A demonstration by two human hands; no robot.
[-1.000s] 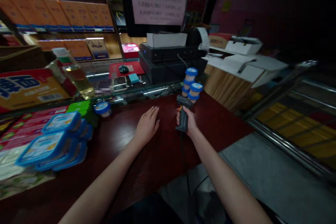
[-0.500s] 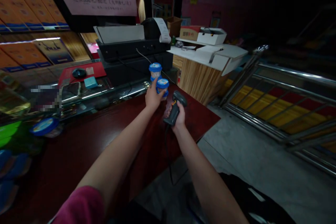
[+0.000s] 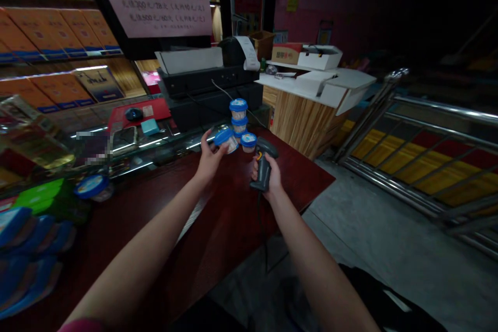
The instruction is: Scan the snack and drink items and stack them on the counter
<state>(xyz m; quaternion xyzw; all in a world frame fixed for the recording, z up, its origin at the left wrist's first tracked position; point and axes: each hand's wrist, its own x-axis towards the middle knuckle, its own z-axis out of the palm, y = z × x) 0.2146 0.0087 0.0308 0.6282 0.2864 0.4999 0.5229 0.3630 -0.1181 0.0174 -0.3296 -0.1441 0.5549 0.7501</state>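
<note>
My left hand point(image 3: 210, 156) is closed around a small clear tub with a blue lid point(image 3: 224, 140), tilted above the dark red counter point(image 3: 221, 202). In my right hand point(image 3: 271, 172) is a black barcode scanner point(image 3: 264, 162), gripped by its handle, with a cord hanging down. Between the two hands one blue-lidded tub point(image 3: 248, 142) stands on the counter. Just behind it rises a stack of similar tubs point(image 3: 238, 114). The lettering on the lids is too small to read.
More blue-lidded tubs point(image 3: 35, 254) and a green package point(image 3: 50, 198) crowd the counter's left. One tub point(image 3: 93, 187) sits apart there. A black cash drawer point(image 3: 210, 98) stands behind. Metal railing point(image 3: 420, 161) lies to the right.
My left hand has lifted a tub off the front pair and moved left with it, tilting it. The tub beneath stays on the counter. The scanner remains in my right hand.
</note>
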